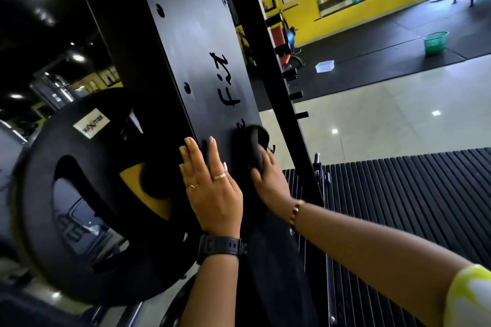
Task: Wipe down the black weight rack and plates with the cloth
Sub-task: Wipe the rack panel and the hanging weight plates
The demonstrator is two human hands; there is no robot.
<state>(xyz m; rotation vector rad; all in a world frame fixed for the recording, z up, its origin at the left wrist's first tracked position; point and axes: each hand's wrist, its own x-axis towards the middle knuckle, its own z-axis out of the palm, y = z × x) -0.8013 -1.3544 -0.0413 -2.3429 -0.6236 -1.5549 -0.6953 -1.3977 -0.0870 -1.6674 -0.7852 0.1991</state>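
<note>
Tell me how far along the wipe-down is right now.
Done: nothing provable; the rack panel shows no wiped patch. In hand: the right hand holds the bunched black cloth against the panel at the lower end of the lettering, the left hand flat beside it. Left: likely the weight plate, which the cloth is not touching.

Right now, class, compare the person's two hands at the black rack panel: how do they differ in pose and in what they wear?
The left hand lies flat, fingers straight, on the rack panel; the right hand curls round a black cloth. The left hand wears rings and a black watch; the right hand's wrist bears a gold bracelet. Both are at the same panel.
</note>
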